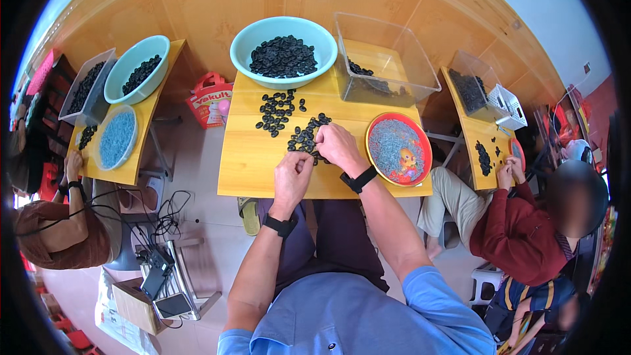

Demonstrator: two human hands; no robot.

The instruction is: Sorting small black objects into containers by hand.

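My left hand (293, 174) is closed at the near side of a small heap of black oval pieces (303, 138) on the yellow table (250, 171). Close beside it, my right hand (338, 144) is closed over the right part of the same heap. Whatever the fingertips of either hand pinch is too small to make out. Farther back lies a looser group of the black pieces (275, 113). To the right of my right hand, a round red tray (426, 164) holds many small grey-blue pieces.
A light-blue basin (240, 59) full of black pieces stands at the table's back, beside a clear plastic bin (394, 95) with some more. Co-workers sit at side tables, left (128, 164) and right (470, 138). Cables and a device (174, 306) are on a stand at lower left.
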